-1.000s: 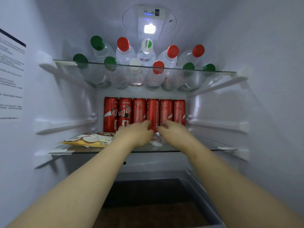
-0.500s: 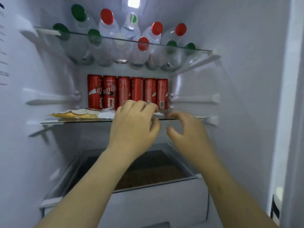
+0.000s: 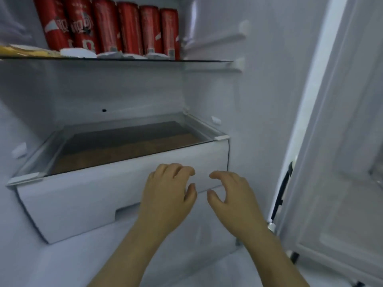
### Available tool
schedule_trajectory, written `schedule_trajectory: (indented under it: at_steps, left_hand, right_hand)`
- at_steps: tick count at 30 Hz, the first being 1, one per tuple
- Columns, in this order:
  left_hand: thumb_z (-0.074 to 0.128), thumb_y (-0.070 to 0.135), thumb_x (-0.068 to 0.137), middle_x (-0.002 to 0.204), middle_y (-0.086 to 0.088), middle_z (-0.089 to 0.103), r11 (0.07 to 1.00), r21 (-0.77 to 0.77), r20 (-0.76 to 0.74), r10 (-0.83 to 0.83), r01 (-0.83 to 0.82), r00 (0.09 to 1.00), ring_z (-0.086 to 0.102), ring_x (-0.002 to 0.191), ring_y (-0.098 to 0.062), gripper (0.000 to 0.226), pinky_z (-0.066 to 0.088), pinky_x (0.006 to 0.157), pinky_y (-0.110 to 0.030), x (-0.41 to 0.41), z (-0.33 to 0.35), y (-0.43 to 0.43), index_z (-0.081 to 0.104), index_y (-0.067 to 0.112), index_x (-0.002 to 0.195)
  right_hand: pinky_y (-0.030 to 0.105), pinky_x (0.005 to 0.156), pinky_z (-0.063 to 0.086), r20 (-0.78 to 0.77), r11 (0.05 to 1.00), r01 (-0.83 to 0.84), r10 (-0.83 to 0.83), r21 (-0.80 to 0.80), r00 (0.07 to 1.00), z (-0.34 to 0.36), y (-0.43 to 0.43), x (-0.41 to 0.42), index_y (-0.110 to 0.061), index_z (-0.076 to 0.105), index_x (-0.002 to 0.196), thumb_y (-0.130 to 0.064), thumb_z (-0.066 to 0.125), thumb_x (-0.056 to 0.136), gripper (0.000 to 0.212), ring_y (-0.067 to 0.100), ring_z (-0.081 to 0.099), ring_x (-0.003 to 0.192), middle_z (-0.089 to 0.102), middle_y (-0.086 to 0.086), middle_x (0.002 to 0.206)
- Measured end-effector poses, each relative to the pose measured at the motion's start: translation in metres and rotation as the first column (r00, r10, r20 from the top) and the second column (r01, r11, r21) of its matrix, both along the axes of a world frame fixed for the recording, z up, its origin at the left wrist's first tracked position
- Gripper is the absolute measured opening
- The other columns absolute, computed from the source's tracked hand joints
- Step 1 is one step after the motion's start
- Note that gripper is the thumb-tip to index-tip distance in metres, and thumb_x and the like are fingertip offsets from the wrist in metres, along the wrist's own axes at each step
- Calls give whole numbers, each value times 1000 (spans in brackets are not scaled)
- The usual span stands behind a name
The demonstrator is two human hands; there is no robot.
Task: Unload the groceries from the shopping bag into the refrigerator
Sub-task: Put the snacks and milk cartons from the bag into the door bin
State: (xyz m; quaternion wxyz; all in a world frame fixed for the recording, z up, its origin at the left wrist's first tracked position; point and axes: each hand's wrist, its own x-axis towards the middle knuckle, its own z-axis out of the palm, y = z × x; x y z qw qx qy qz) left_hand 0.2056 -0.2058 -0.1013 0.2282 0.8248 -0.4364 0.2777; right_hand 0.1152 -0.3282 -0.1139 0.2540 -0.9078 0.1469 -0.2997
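Observation:
Inside the open refrigerator, a row of several red cans (image 3: 107, 27) stands at the back of a glass shelf (image 3: 145, 61). A yellow snack packet (image 3: 22, 51) lies at the shelf's left, with small white packets (image 3: 78, 53) in front of the cans. My left hand (image 3: 167, 195) and my right hand (image 3: 232, 195) hover side by side in front of the white crisper drawer (image 3: 87, 195), below the shelf. Both hold nothing, with fingers loosely curled. The shopping bag is out of view.
The drawer has a glass cover (image 3: 124, 141) showing a dark brown bottom. The fridge door (image 3: 342, 162) stands open at the right, with its hinge gasket close to my right wrist. White side walls carry empty shelf rails (image 3: 217, 40).
Both hands have let go of the items on the can shelf and dropped down and back to the drawer front. The view has tilted down, so the bottle shelf is gone.

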Motion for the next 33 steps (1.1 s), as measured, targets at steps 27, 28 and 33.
schedule_trajectory:
  at_steps: [27,28,33]
  left_hand:
    - [37,36,97,131,14,46,493,270,-356,-747,827,561,41,118,-5,36,29,97,-17,-320,-93,-120,44,31,132]
    - [38,35,97,131,14,48,452,268,-365,-770,851,524,42,118,-6,36,29,96,-17,-346,-94,-124,45,30,132]
    - [41,35,96,131,14,49,274,279,-375,-851,920,367,41,121,-6,35,33,98,-20,-477,-102,-137,48,29,130]
  right_hand:
    - [21,104,29,-282,530,825,-776,193,564,-104,4,-379,-27,49,128,-28,48,92,36,7,37,125,46,-14,132]
    - [21,104,29,-288,487,852,-802,195,524,-105,9,-406,-27,49,127,-28,48,92,35,6,37,125,47,-14,131]
    - [23,104,32,-322,286,942,-888,178,330,-103,36,-534,-29,46,128,-30,46,93,35,4,37,124,46,-15,132]
